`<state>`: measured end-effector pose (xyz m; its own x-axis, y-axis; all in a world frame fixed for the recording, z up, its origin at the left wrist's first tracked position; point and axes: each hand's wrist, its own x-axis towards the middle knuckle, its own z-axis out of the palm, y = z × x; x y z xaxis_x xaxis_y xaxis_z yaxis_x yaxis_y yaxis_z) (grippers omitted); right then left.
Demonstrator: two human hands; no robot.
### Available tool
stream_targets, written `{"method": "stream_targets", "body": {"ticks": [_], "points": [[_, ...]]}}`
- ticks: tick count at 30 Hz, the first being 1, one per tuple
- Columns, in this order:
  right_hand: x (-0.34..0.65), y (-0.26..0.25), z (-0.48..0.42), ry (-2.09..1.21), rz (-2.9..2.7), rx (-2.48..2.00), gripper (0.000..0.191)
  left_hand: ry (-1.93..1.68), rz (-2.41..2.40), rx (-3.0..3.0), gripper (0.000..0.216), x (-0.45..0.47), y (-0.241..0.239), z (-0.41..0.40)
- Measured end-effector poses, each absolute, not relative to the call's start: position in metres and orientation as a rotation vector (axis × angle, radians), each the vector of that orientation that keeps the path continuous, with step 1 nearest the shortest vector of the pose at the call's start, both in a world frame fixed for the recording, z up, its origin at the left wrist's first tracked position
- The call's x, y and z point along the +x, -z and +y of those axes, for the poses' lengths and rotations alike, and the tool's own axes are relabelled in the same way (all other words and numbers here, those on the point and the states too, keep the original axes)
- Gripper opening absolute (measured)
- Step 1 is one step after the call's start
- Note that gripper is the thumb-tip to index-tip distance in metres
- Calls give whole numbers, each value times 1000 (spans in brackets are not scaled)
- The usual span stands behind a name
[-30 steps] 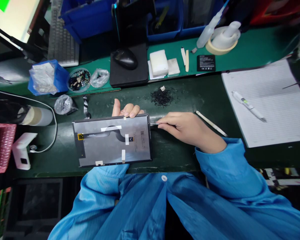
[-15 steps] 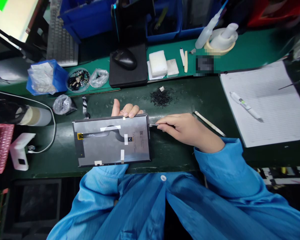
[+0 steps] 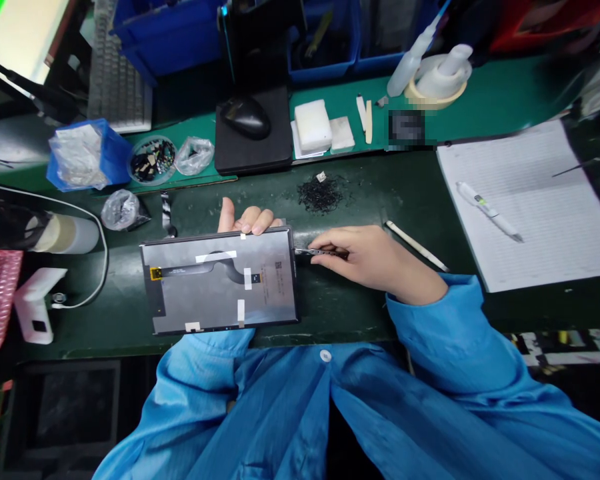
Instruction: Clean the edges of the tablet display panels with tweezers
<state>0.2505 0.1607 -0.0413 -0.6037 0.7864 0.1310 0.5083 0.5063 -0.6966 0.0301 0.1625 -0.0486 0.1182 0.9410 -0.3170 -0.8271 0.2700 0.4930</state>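
A grey display panel with a black flex cable and white tape strips lies back-up on the dark green mat. My left hand reaches from under it and curls its fingers over the far edge, holding the panel. My right hand pinches metal tweezers, whose tip touches the panel's right edge near the top corner. Blue sleeves cover both arms.
A pile of black scraps lies beyond the panel. A white stick rests right of my hand. An open notebook with a pen is at right. Mouse, white foam blocks, bags and blue bins line the back.
The tweezers' tip stays at the panel's right edge; my right hand has shifted very slightly. The view has drifted a little, otherwise nothing differs.
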Motion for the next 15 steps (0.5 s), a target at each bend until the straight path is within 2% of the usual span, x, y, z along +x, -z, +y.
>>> {"method": "stream_targets", "body": {"ticks": [5,12,15], "points": [[250,41,162,-762,-2385,-1029,21,-1305,639,255,61,28,51,163],[250,42,161,-803,-2325,-1066,13,-1291,653,236,61,28,49,163],[250,42,161,-744,-2382,-1036,18,-1318,642,242,60,29,49,163]]}}
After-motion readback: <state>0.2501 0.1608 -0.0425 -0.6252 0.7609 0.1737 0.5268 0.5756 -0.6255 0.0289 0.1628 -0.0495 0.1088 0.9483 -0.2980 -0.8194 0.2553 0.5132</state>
